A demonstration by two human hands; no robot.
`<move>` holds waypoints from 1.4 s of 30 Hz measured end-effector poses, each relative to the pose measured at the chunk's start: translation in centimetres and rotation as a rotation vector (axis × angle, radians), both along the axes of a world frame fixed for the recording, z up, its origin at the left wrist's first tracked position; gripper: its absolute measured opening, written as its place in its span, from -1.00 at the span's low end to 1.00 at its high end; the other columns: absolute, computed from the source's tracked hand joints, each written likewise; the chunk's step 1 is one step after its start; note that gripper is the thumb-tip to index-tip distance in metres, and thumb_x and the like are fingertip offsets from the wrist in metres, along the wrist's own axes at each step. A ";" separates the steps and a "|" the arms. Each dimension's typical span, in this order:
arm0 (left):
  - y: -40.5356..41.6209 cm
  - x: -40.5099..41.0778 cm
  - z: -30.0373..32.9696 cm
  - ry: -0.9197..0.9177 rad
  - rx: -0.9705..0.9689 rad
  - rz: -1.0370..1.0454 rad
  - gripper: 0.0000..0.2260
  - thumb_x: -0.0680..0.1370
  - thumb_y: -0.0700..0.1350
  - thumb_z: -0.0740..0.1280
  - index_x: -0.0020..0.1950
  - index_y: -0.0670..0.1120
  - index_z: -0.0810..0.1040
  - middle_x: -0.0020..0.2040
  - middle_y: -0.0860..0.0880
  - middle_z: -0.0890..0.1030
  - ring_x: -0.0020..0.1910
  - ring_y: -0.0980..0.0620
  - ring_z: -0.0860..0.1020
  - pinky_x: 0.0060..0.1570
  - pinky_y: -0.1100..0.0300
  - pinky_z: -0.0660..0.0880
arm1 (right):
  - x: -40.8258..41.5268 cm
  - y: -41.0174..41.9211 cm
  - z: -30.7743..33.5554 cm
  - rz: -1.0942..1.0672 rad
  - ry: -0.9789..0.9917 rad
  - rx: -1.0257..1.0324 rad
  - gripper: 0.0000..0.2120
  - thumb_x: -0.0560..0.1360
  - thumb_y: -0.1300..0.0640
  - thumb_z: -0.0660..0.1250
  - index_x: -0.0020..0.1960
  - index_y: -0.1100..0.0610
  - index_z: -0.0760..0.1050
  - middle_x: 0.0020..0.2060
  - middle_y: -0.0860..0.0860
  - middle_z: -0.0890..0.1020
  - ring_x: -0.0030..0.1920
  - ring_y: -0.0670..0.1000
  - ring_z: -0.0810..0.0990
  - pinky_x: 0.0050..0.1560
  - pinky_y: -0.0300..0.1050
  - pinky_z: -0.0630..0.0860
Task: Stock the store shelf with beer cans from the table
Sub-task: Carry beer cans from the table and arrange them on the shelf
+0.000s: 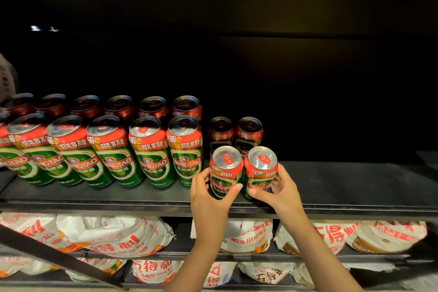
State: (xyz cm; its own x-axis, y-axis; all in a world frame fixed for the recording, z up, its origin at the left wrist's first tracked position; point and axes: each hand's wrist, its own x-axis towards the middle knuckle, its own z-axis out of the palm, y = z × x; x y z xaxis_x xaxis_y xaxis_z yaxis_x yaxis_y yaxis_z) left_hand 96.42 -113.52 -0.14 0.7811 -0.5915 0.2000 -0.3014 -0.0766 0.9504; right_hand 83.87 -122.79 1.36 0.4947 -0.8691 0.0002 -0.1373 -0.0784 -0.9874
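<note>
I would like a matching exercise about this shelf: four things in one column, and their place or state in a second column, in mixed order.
Things:
1. left hand
2. right hand
3. dark red cans
4. white bags

Places or states:
A. on the lower shelves
B. holds the can nearer the tall green cans
C. holds the can farther to the right
D. stand behind the two held cans

Pairs: 1-B, 2-C, 3-D, 4-A

Cans [151, 149]: red tops, green bodies w/ white lettering, silver lids. Back-row cans [248, 134] darker red-brown. Shelf [331, 187] black. Bags [113, 234] below white w/ red characters, orange bits.
</note>
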 end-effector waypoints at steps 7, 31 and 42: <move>0.6 -0.2 0.0 0.061 0.013 -0.085 -0.46 0.38 0.00 0.49 0.26 0.15 0.31 0.09 0.27 0.47 0.08 0.42 0.45 -0.03 0.55 0.35 | 0.0 -0.1 -0.3 -0.001 0.011 -0.011 -0.36 0.29 0.22 0.55 0.23 -0.13 0.36 0.17 -0.14 0.55 0.20 -0.14 0.53 0.21 -0.24 0.46; 0.9 0.3 -0.5 -0.043 -0.024 -0.028 -0.42 0.32 0.09 0.45 0.31 0.09 0.37 0.17 0.24 0.38 0.19 0.22 0.46 0.15 0.33 0.43 | 0.4 0.3 -0.8 -0.030 -0.041 -0.085 -0.35 0.27 0.23 0.57 0.20 -0.16 0.35 0.15 -0.17 0.54 0.16 -0.27 0.52 0.07 -0.43 0.47; 0.4 0.1 -0.5 -0.002 -0.048 0.054 -0.46 0.35 -0.16 0.53 0.24 0.09 0.40 0.19 0.09 0.46 0.16 0.15 0.50 0.17 0.25 0.47 | 0.8 0.7 -1.0 -0.104 -0.025 -0.143 -0.34 0.28 0.17 0.57 0.22 -0.20 0.33 0.16 -0.22 0.51 0.20 -0.28 0.47 0.11 -0.51 0.39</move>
State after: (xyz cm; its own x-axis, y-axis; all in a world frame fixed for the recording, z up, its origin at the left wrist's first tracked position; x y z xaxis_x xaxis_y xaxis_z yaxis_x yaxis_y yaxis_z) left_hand 96.52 -113.15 -0.62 0.8115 -0.5378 0.2285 -0.2996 -0.0471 0.9529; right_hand 84.65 -122.08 0.34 0.4005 -0.9058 0.1383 -0.1277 -0.2047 -0.9705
